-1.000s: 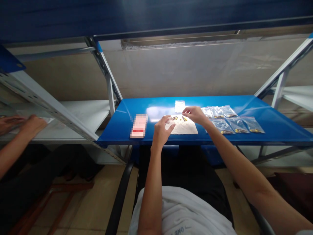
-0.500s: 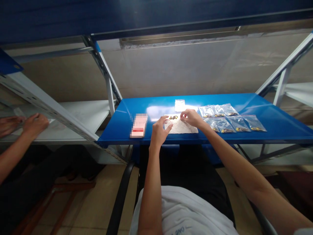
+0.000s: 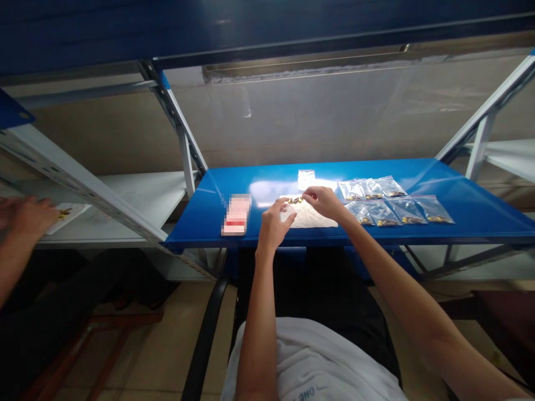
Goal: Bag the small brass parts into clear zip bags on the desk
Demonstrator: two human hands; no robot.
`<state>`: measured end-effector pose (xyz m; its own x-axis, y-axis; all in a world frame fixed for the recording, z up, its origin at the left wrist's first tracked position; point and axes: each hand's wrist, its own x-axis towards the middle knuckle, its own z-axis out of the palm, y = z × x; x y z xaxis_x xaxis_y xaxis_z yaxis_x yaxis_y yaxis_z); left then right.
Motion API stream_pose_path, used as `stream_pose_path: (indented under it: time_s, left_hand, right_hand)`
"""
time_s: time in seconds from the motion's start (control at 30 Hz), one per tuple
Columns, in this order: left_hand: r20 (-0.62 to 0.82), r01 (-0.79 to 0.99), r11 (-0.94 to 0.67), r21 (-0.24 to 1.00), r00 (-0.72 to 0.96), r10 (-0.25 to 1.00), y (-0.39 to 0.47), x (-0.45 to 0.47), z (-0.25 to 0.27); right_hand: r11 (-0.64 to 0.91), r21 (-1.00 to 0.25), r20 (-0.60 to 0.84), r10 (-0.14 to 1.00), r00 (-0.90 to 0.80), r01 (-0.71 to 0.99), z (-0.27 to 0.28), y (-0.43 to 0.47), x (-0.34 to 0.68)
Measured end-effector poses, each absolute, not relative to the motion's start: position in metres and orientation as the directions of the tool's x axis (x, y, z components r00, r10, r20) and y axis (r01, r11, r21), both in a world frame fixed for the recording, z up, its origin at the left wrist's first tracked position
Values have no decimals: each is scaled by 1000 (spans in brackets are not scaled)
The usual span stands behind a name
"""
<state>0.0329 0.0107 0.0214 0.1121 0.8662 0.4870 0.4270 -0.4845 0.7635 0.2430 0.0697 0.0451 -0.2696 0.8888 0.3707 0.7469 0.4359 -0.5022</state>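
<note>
A small clear zip bag (image 3: 287,212) with a red line at its mouth sits in the curve between the thumb and fingers of my left hand (image 3: 273,223), which holds it open over a white cloth (image 3: 315,217). Small yellow and dark pieces (image 3: 295,200) lie in a little heap at the cloth's far edge, just beyond the bag. My right hand (image 3: 324,201) reaches in from the right. Its thumb and forefinger are pinched together at the heap's right side; what is between them is too small to make out.
Several filled zip bags (image 3: 380,203) lie in two rows on the blue table (image 3: 468,195) at right. Behind the cloth is a flat white packet (image 3: 306,179). A blurred-out phone-like object (image 3: 237,214) lies at left. Another person's hands (image 3: 31,217) work at the neighbouring shelf (image 3: 137,195).
My right hand has moved slightly left, its fingertips now at the small pieces. My left hand has stayed with the bag. The other person's hands have moved left, uncovering a pale tray.
</note>
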Motion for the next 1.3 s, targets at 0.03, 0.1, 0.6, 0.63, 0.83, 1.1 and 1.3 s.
stream_pose_path:
  time_s: [0.03,0.1,0.6,0.63,0.83,1.1,1.3]
  left_hand:
    - [490,420,-488,765,113,865,11,34,22]
    - [496,409,-497,765,119,860,10,35,23]
    - [500,412,-507,757,132,856,9,24,31]
    - [496,405,-509,759,145,856,9,23,33]
    - [405,243,-445,862,196,893,8,25,35]
    - [353,112,-358,927,60,934,9,32,38]
    - [354,80,-356,931,38,934,10,37,35]
  right_hand:
    - [450,-545,370,886,-279,707,47,64,238]
    - [478,-596,356,878,-321,645,49,53,229]
    - [278,-922,208,943,-260,270,44,13,205]
    - [272,-925,210,948,-237,267,43,11,206]
    - [242,-947,206,962,-176,213,48,0,219]
    - [238,-960,226,970,-94,151,45,-2,230]
    - [245,-956,248,969,-5,161,42,0,233]
